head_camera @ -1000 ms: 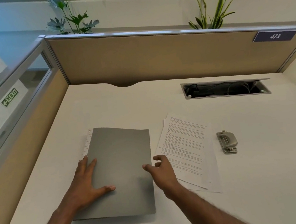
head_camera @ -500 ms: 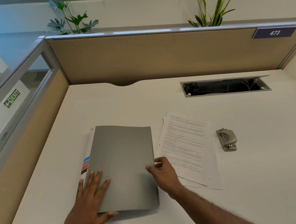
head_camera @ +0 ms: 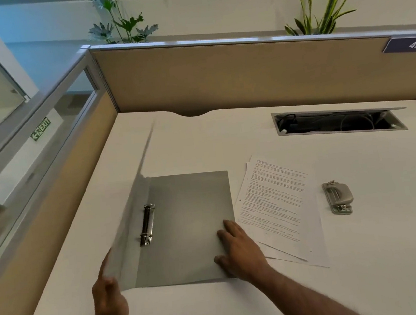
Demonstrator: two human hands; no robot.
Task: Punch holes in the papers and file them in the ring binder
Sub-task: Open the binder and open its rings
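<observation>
The grey ring binder [head_camera: 188, 223] lies open on the white desk, and its metal ring mechanism [head_camera: 147, 224] shows near the spine. My left hand [head_camera: 109, 298] pinches the lower corner of the front cover [head_camera: 128, 217], which stands tilted up to the left and looks blurred. My right hand [head_camera: 240, 251] rests with straight fingers on the inside of the back cover, at its right edge. A loose stack of printed papers [head_camera: 275, 201] lies just right of the binder. The grey hole punch [head_camera: 338, 197] sits further right, apart from both hands.
A cable opening [head_camera: 336, 122] is cut into the desk at the back right. A tan partition [head_camera: 244, 76] closes the back, and a glass-topped panel [head_camera: 45, 138] runs along the left side. Plants stand behind the partition.
The binder was closed with both hands on it. My left hand has since swung the front cover up and to the left, which exposed the rings. My right hand stays at the right edge.
</observation>
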